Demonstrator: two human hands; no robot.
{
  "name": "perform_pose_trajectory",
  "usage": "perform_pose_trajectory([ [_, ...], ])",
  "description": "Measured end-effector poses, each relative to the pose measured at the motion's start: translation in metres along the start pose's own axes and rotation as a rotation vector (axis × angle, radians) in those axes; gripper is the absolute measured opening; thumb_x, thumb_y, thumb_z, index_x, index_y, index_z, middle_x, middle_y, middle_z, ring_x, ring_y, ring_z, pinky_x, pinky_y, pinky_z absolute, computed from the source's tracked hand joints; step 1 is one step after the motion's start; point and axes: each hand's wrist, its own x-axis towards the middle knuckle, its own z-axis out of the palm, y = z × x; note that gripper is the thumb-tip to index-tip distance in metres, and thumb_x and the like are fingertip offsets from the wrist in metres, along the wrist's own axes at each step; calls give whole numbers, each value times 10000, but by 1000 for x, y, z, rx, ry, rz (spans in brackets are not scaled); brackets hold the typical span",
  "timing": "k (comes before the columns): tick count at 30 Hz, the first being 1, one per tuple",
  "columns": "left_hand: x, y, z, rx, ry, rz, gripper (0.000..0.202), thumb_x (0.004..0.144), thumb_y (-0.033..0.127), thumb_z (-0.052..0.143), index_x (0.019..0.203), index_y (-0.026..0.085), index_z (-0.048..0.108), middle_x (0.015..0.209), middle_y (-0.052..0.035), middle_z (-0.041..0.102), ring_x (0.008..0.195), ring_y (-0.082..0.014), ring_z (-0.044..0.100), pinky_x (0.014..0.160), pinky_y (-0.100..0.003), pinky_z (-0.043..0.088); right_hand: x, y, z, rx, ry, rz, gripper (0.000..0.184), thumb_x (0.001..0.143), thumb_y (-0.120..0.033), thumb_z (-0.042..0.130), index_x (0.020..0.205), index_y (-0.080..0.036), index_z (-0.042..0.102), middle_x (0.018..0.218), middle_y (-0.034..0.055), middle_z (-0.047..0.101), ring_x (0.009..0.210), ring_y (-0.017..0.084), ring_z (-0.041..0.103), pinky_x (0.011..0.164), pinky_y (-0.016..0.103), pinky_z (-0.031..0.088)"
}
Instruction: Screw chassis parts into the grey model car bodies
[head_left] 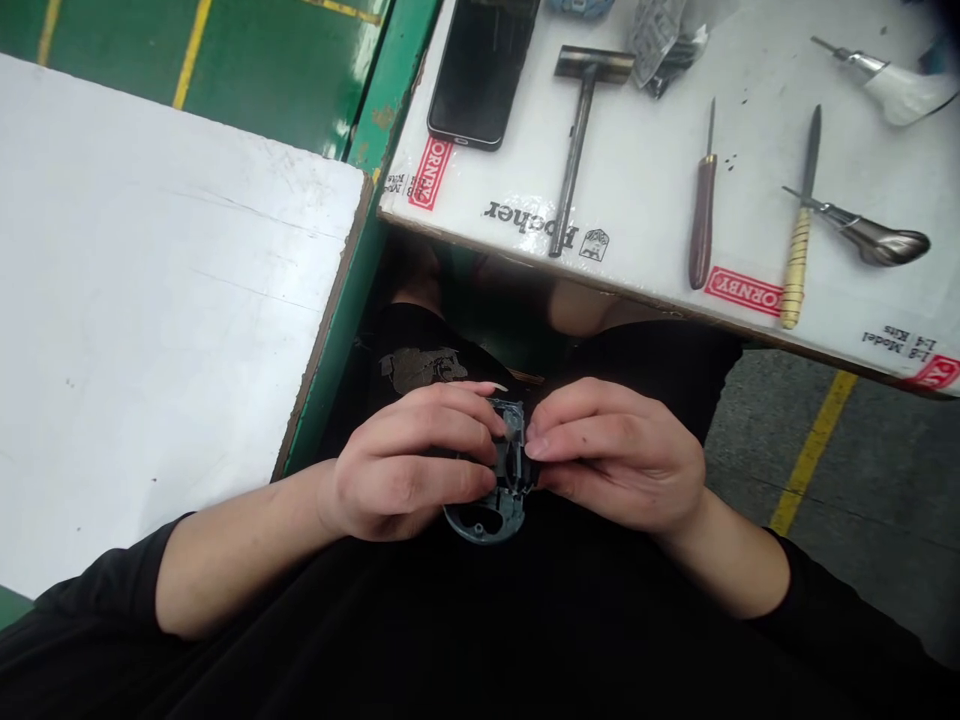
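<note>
In front of the person is a white bench [637, 180], with the tools on it. Over the lap, apart from the bench, the left hand [420, 450] holds a grey-blue part [495, 527], its fingers bent across the part. The fingers of the right hand [615, 450] are narrow, against the right side of the part; whether they pinch it or a small dark piece there, I cannot tell. On the bench, a dark phone [484, 75] lies near the left edge. To its right lie a hammer [575, 150], then an awl [703, 220], then a file [796, 265] with a striped handle.
</note>
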Motion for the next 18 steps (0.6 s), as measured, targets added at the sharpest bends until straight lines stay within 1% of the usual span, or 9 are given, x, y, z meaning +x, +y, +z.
perform_pose_trajectory([
  [3, 1, 2, 1, -15, 1, -66, 91, 949, 415, 945, 986, 346, 900, 957, -67, 893, 1079, -376, 878, 1237, -760, 603, -1, -1, 0, -52, -8, -16, 241, 1055, -294, 899, 1288, -354, 892, 1072, 56, 863, 888, 218, 853, 783, 345, 725],
  [5, 3, 2, 1, -33, 7, -52, 105, 937, 405, 968, 981, 340, 900, 962, -67, 894, 1074, -374, 883, 1228, -752, 616, -2, -3, -1, -107, -16, -52, 301, 1077, -276, 872, 1370, -347, 868, 1077, 63, 858, 899, 219, 851, 783, 346, 720],
  [8, 6, 2, 0, -44, 25, 67, 126, 919, 264, 992, 992, 321, 906, 1013, -69, 901, 1078, -357, 894, 1203, -720, 653, -4, -4, -3, -201, -36, -110, 427, 1089, -227, 847, 1502, -331, 808, 1089, 75, 848, 931, 225, 844, 789, 360, 718],
  [10, 9, -1, -1, -16, 20, 188, 143, 937, 204, 972, 1022, 292, 898, 1041, -77, 904, 1086, -337, 899, 1178, -665, 689, -5, -4, -4, -272, -37, -171, 448, 1079, -178, 842, 1514, -279, 802, 1106, 88, 845, 935, 230, 839, 775, 369, 717],
  [12, 10, -4, -3, 51, -10, 304, 105, 983, 199, 929, 1061, 244, 874, 1058, -103, 902, 1112, -327, 897, 1164, -613, 707, -6, -4, -4, -354, -28, -246, 422, 1056, -124, 844, 1470, -204, 817, 1121, 104, 842, 937, 233, 833, 760, 374, 716],
  [14, 10, -7, -5, 128, -48, 394, 65, 1032, 197, 869, 1091, 197, 842, 1077, -144, 895, 1151, -331, 888, 1168, -598, 706, -8, -4, -4, -445, -28, -302, 389, 1041, -104, 852, 1425, -160, 822, 1135, 110, 838, 943, 234, 829, 747, 380, 711],
  [16, 9, -10, -5, 181, -65, 439, 50, 1067, 189, 810, 1110, 165, 819, 1088, -179, 885, 1182, -340, 876, 1176, -609, 699, -9, -4, -4, -520, -36, -323, 376, 1038, -121, 863, 1410, -148, 817, 1147, 116, 843, 946, 242, 830, 729, 392, 704],
  [18, 8, -11, -6, 209, -73, 451, 69, 1096, 198, 759, 1120, 164, 814, 1098, -189, 882, 1199, -340, 867, 1178, -615, 696, -10, -5, -5, -563, -42, -326, 375, 1046, -132, 858, 1416, -163, 813, 1148, 120, 859, 937, 249, 838, 716, 397, 700],
])
